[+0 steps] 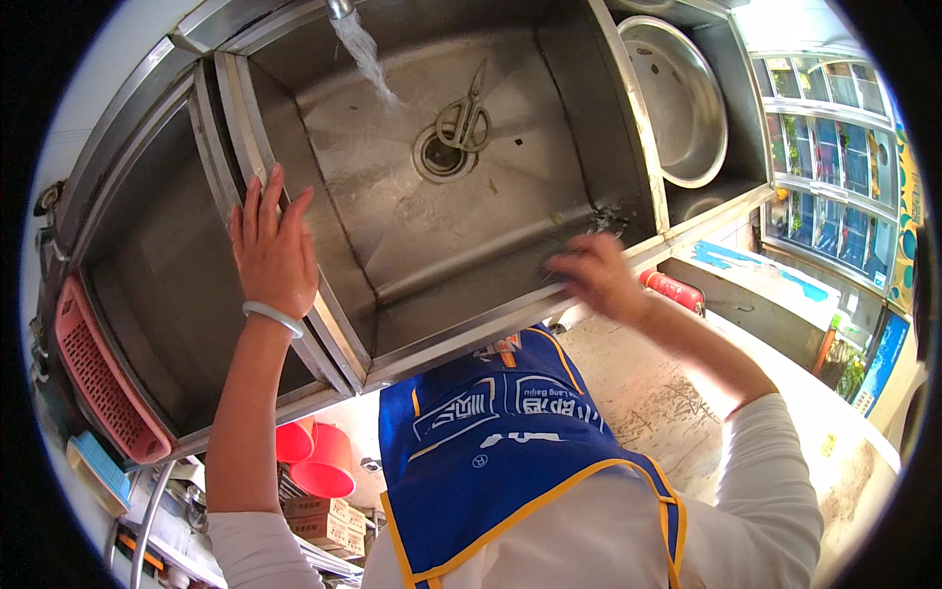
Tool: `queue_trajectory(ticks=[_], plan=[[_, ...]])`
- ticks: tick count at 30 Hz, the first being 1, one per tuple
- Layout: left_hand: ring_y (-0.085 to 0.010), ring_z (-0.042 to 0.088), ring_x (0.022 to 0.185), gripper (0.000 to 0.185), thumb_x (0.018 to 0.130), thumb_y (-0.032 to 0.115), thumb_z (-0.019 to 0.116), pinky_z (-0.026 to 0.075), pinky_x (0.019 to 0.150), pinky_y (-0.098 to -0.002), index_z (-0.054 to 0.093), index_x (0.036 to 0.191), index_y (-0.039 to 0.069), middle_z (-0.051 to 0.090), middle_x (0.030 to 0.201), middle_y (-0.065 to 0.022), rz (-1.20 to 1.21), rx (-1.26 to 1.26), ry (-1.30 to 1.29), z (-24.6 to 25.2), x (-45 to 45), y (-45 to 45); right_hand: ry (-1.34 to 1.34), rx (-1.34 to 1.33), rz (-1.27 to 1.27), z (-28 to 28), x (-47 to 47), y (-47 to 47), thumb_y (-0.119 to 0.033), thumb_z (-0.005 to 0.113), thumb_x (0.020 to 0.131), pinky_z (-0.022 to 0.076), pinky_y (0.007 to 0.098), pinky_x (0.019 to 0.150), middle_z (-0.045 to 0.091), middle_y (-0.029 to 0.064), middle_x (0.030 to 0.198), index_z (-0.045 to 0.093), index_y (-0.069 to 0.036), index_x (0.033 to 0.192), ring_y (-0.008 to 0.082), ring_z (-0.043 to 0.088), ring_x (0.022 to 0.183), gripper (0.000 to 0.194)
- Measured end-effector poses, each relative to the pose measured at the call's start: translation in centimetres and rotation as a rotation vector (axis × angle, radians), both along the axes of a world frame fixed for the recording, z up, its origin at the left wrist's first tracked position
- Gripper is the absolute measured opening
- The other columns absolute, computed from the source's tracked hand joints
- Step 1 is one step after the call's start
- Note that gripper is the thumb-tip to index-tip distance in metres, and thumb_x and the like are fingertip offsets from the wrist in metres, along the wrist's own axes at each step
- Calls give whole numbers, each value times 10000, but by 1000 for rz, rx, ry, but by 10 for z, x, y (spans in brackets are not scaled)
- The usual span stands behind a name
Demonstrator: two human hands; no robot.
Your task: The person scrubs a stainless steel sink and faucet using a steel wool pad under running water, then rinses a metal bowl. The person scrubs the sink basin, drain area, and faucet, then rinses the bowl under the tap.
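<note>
My left hand (274,250), with a pale bangle (273,317) at its wrist, rests with fingers apart on the metal divider between two stainless steel sink basins. My right hand (597,274), blurred, is over the front right part of the larger basin (471,221); whether it holds anything cannot be told. Small dark bits or splashes show just beyond its fingers. A pair of metal scissors (465,121) lies across the drain (444,156). Water (360,46) runs from the faucet (340,7) into the basin's far left part.
A round steel bowl (673,103) stands in the right basin. A pink plastic basket (107,375) sits at the left basin's outer edge. Red buckets (324,460) and cardboard boxes (324,519) are below left. A red fire extinguisher (673,289) lies beyond the front rim at right.
</note>
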State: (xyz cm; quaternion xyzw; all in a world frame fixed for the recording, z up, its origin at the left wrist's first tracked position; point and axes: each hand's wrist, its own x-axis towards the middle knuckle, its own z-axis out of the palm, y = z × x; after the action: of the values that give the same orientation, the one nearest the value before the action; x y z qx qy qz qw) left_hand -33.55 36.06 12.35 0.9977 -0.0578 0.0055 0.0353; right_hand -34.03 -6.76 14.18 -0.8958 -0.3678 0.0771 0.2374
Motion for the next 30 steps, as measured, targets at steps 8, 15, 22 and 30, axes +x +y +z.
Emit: queue_trajectory(ticks=[8, 15, 22, 30], plan=[[-264, 214, 1466, 357, 919, 155, 546, 158, 1197, -492, 589, 1271, 198, 317, 1553, -31, -2, -32, -24, -1, 0, 0, -124, 67, 402, 25, 7, 25, -268, 754, 717, 407, 402, 799, 609, 19, 1086, 724, -221, 867, 244, 553, 948, 160], [-266, 234, 1457, 328, 912, 168, 562, 162, 1194, -496, 611, 1236, 193, 327, 1544, -33, 8, -20, -24, 1, 0, -2, 77, -42, 406, 4, -23, 59, -254, 732, 715, 407, 398, 791, 616, -22, 1063, 700, -257, 874, 218, 559, 940, 162], [-264, 242, 1454, 312, 920, 175, 560, 167, 1196, -480, 615, 1226, 194, 322, 1548, -23, 9, -28, -23, -2, 0, 0, -88, -97, 89, 44, 13, -18, -238, 750, 710, 399, 419, 791, 611, -1, 955, 677, -242, 775, 219, 566, 905, 98], [-261, 251, 1450, 295, 924, 152, 553, 176, 1196, -478, 626, 1208, 184, 328, 1546, -10, 21, -36, -34, 0, 0, -2, 169, 68, 297, -46, -53, 97, -293, 750, 766, 438, 388, 716, 600, 5, 892, 683, -192, 809, 228, 571, 818, 128]])
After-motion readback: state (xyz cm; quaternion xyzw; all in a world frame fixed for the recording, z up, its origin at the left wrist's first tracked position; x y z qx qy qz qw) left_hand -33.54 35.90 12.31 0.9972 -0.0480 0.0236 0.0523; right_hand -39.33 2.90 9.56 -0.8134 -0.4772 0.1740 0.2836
